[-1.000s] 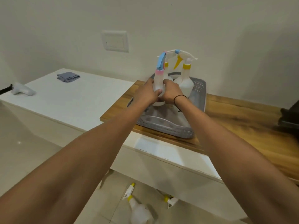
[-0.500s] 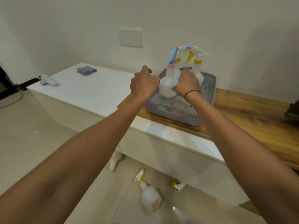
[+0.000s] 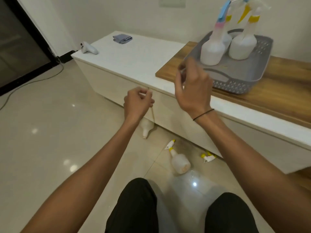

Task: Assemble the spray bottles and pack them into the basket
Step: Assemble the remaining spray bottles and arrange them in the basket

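Hands are both empty and raised in front of the table edge: left hand [image 3: 138, 102] loosely curled with fingers narrow, right hand [image 3: 191, 86] half open with fingers spread and blurred. Landmark for all positions is the grey basket [image 3: 235, 81], which sits on the wooden table [image 3: 277, 91] just beyond the right hand. Inside the basket stand assembled spray bottles, upright: one with a blue-and-pink head [image 3: 212, 47] at the near left, one with a yellow head [image 3: 242, 44] to its right, and another partly hidden behind them. Below and nearer than the basket, on the floor, lies a yellow-capped bottle [image 3: 179, 162], long axis roughly toward the table, nozzle end farthest from the person. A loose trigger head [image 3: 207, 157] lies just right of it; a headless bottle [image 3: 147, 128] lies under the left hand. Judgement: the floor bottle is the next pick, down and between both hands, with neither hand clearly nearer.
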